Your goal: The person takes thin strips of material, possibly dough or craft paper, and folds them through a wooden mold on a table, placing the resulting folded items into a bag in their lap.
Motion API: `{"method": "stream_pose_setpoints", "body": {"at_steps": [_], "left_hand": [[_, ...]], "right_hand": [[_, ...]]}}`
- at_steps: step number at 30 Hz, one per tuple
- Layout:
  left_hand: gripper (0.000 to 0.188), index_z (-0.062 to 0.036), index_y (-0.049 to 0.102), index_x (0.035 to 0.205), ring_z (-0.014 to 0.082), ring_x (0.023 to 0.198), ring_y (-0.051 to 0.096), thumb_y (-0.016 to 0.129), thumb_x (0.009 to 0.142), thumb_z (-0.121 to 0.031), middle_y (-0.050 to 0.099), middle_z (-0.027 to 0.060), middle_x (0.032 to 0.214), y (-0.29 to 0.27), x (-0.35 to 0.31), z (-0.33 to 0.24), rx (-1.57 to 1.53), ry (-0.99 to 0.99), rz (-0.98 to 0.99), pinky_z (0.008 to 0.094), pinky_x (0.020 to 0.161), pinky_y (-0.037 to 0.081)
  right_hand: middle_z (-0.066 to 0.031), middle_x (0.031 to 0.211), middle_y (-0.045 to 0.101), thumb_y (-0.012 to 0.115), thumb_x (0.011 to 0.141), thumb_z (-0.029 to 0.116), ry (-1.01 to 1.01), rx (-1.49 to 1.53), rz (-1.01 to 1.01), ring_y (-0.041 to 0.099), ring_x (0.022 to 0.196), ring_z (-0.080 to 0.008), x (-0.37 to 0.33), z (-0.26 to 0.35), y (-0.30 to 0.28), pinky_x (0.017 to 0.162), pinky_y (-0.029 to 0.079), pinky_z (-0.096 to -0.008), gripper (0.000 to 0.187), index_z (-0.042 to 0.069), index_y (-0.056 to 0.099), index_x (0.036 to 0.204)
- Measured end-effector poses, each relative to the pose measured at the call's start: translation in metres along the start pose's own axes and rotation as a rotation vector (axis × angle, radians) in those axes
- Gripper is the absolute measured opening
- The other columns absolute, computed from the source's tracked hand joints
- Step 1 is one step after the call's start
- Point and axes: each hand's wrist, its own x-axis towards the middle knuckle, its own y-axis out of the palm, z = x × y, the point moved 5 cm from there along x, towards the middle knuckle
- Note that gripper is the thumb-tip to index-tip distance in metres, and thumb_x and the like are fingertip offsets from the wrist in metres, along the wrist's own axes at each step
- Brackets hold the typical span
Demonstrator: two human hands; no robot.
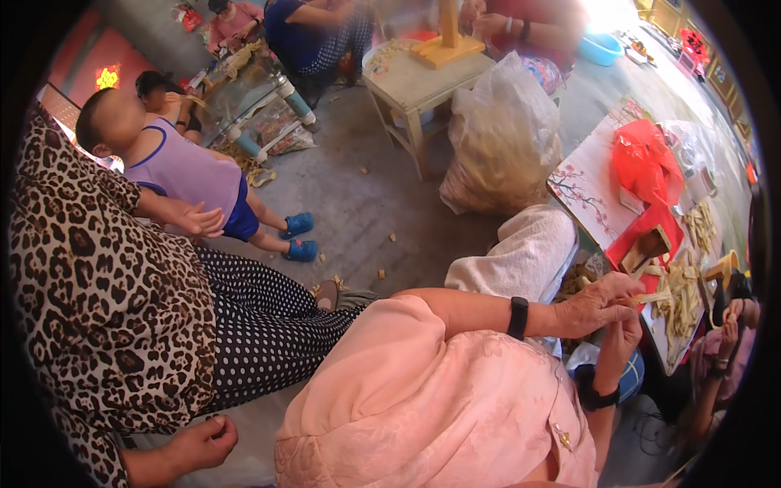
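Pink blouse, nearest the camera, fills the lower middle; both forearms come out of it toward the right

Left hand: black band on the wrist, fingers closed on one end of a pale strip, which sticks out to the right over the near edge of the low table

Right hand: black watch on the wrist, just below the left hand and touching it, fingers curled upward; whether they pinch the strip cannot be told

Heap of pale strips: on the table just right of the two hands, more of them farther along by the table's right side

Red tray: on the table beyond the hands, a small wooden piece lying in it

Red plastic bag: on the table, far side of the tray

White-trousered knee: between the blouse and the table

Another person's hand: far right rim, dark band at the wrist, raised beside the heap

Leopard-print top and dotted trousers: a seated person at near left, that person's hand loosely closed at the lower edge

Child in a lilac vest with blue shoes: left, beyond the dotted trousers

Large pale sack: on the floor, middle far, leaning against a small pale table that carries a wooden stand

Blue basin: far right of that stand
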Motion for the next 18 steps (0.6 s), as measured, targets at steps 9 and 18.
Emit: {"method": "stream_pose_setpoints", "body": {"at_steps": [9, 18], "left_hand": [[0.02, -0.004, 0.063, 0.098, 0.019, 0.075, 0.06, 0.063, 0.084, -0.018, 0.061, 0.0107, 0.077, 0.002, -0.015, 0.05, -0.038, -0.259, 0.253, 0.0314, 0.07, 0.048], [0.01, -0.0049, 0.066, 0.081, 0.0229, 0.067, 0.061, 0.068, 0.075, -0.013, 0.062, 0.0131, 0.073, 0.02, -0.033, 0.09, 0.069, -0.212, 0.293, 0.0343, 0.062, 0.048]], "right_hand": [[-0.0025, 0.085, 0.059, 0.051, 0.096, 0.019, 0.208, 0.21, -0.225, 0.056, 0.078, -0.0088, 0.014, 0.039, -0.019, 0.061, 0.041, -0.0172, 0.018, 0.004, 0.056, 0.105], [-0.0025, 0.08, 0.043, 0.046, 0.098, 0.021, -0.108, 0.54, -0.084, 0.04, 0.067, -0.0074, -0.007, 0.163, -0.067, 0.049, 0.032, -0.0167, 0.022, 0.002, 0.053, 0.108]]}}
